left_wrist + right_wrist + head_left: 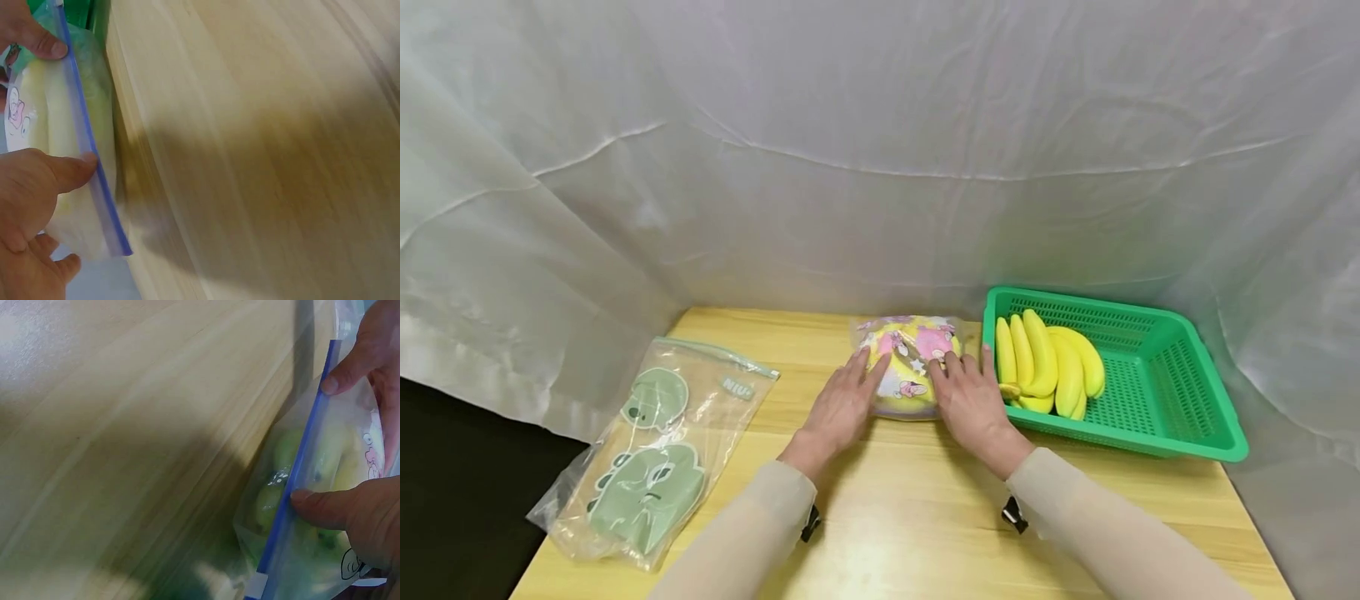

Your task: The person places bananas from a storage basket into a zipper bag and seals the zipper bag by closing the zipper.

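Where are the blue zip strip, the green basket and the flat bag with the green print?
Blue zip strip [304, 444], right wrist view: its middle stretch.
Green basket [1150, 440], head view: front rim.
Flat bag [646, 471], head view: the larger green print.

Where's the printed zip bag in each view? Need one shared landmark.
Head: printed zip bag mid-frame, left of the green basket.
Left wrist: left side, blue zip slanting down rightward.
Right wrist: right side, blue zip slanting down leftward.
Shared landmark: left hand, on the bag; lower left in left wrist view, upper right in right wrist view.
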